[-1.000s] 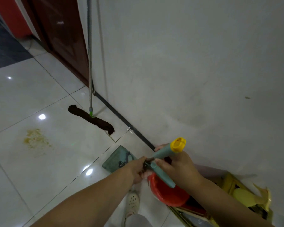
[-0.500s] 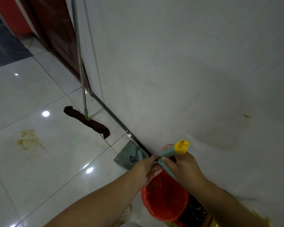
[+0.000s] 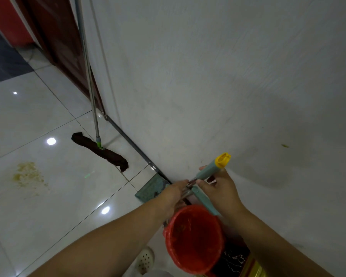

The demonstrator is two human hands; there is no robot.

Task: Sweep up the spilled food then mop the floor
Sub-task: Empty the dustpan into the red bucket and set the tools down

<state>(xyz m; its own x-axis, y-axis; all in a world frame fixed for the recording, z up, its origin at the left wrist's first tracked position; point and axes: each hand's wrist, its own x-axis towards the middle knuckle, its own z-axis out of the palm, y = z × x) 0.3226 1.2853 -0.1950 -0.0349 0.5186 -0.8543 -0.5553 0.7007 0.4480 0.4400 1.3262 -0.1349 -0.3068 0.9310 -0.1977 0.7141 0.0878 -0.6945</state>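
The two handles, clipped together a second ago, now part; the right hand (image 3: 221, 188) has its grip closed on the yellow-capped broom handle (image 3: 210, 169), the left hand (image 3: 173, 193) on the dustpan (image 3: 151, 189) handle; sweeping can begin; spilled food (image 3: 29, 177) lies at nine o'clock, mop (image 3: 100, 149) at eleven.

One head-worn wide-angle view looks forward and steeply down from standing height. It faces the corner where the glossy white tiled floor (image 3: 48, 196) meets the pale grey wall (image 3: 218, 76) at right, forearms entering near the bottom edge.
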